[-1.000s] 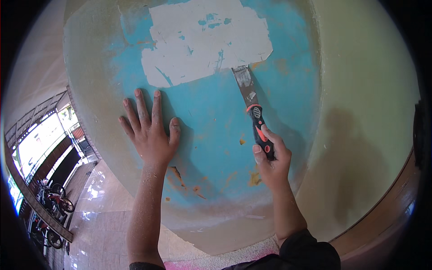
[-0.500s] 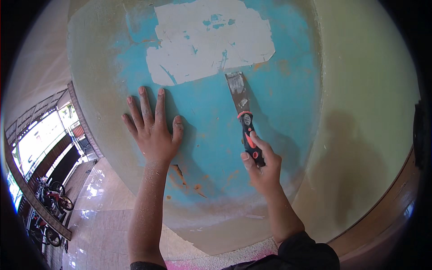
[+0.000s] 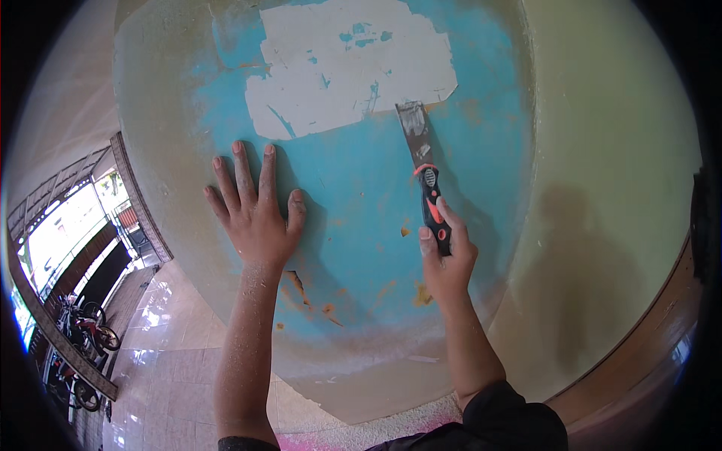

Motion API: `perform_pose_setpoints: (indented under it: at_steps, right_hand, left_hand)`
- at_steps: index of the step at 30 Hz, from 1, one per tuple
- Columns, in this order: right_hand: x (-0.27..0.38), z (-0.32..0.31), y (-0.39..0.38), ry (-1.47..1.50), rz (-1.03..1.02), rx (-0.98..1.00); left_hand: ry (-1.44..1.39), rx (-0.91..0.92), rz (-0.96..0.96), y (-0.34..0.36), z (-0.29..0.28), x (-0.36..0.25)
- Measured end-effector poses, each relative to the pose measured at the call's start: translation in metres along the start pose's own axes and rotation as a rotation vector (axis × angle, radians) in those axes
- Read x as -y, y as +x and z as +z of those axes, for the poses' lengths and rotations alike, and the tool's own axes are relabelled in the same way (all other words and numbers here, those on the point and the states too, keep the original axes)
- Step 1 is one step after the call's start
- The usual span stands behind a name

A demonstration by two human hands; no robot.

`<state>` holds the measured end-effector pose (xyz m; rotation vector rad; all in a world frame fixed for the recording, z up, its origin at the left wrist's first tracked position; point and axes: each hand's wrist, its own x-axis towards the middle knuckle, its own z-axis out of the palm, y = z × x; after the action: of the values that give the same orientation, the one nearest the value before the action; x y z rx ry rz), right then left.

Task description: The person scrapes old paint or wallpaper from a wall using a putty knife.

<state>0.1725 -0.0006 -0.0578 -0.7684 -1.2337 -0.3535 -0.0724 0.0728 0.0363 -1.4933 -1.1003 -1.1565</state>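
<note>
My left hand lies flat with fingers spread on a wall painted turquoise, just below a scraped pale patch. In my right hand is a putty knife, gripped by its black and red handle. Its metal blade, smeared with whitish residue, points up and touches or nearly touches the patch's lower right edge. Flecks of turquoise remain inside the patch. Below my left palm a dark crack with orange-brown marks runs through the paint.
To the right is a greenish wall bearing a shadow, with a brown wooden edge at its foot. Shiny tiles cover the floor at lower left. Beyond a post, motorcycles stand beside a railing.
My right hand has moved the putty knife up and slightly right, bringing its blade to the pale patch's lower edge. The left hand stays in place on the wall.
</note>
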Motion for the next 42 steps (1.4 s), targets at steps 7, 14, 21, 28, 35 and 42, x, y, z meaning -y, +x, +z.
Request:
perform_pose_setpoints:
  at_steps: [7, 14, 21, 28, 35, 42]
  right_hand:
    - [-0.010, -0.006, -0.014, -0.034, 0.008, 0.005]
    - [-0.011, -0.002, -0.007, 0.041, 0.102, -0.005]
    - [-0.005, -0.009, 0.017, 0.060, 0.196, -0.039]
    - [-0.011, -0.012, 0.018, 0.043, 0.185, -0.005]
    - [-0.017, -0.023, 0.038, -0.066, 0.134, 0.035]
    - [-0.021, -0.049, 0.088, -0.290, 0.054, 0.067]
  left_hand:
    - [0.030, 0.015, -0.007, 0.000, -0.002, 0.000]
    - [0.015, -0.004, -0.002, 0.001, -0.002, 0.002]
    - [0.002, -0.017, 0.012, 0.000, -0.001, -0.001]
    - [0.010, -0.015, 0.010, 0.000, -0.001, 0.001]
    - [-0.004, -0.020, 0.003, 0.000, -0.001, 0.002]
    - [-0.025, -0.015, 0.009, 0.001, -0.001, 0.000]
